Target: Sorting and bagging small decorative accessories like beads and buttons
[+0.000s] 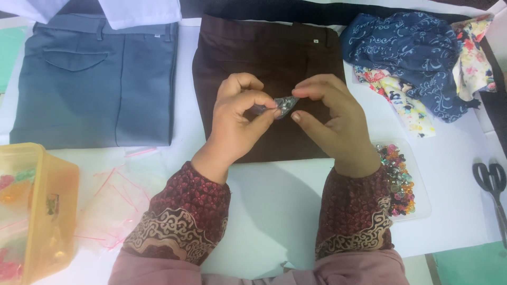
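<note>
Both hands are up over the folded dark brown trousers (266, 58), meeting in the middle around a small silvery sparkly trinket (285, 104). The left hand (240, 113) is curled in, wrist bent, thumb and forefinger pinched on the trinket's left end. The right hand (330, 119) comes in from the other side, knuckles up, forefinger on top and thumb below, fingers clamped on the right end. So the little piece sits held between both hands, lifted just above the brown fabric, not resting on it as far as I can see.

Both forearms angle up from the bottom edge in dark red patterned sleeves with a cream swirly band (177, 224) over the white table (274, 206).

Around it: folded grey-blue trousers (95, 79) to the left, a translucent yellow plastic box (34, 211) at the bottom left with some clear zip bags with pink edges (119, 195) just beside it. By the right wrist there's a clear shallow tray of colourful beads (401, 177). Far right, black-handled scissors (494, 184), and up top right a heap of navy swirl-print and floral fabric (417, 58).
</note>
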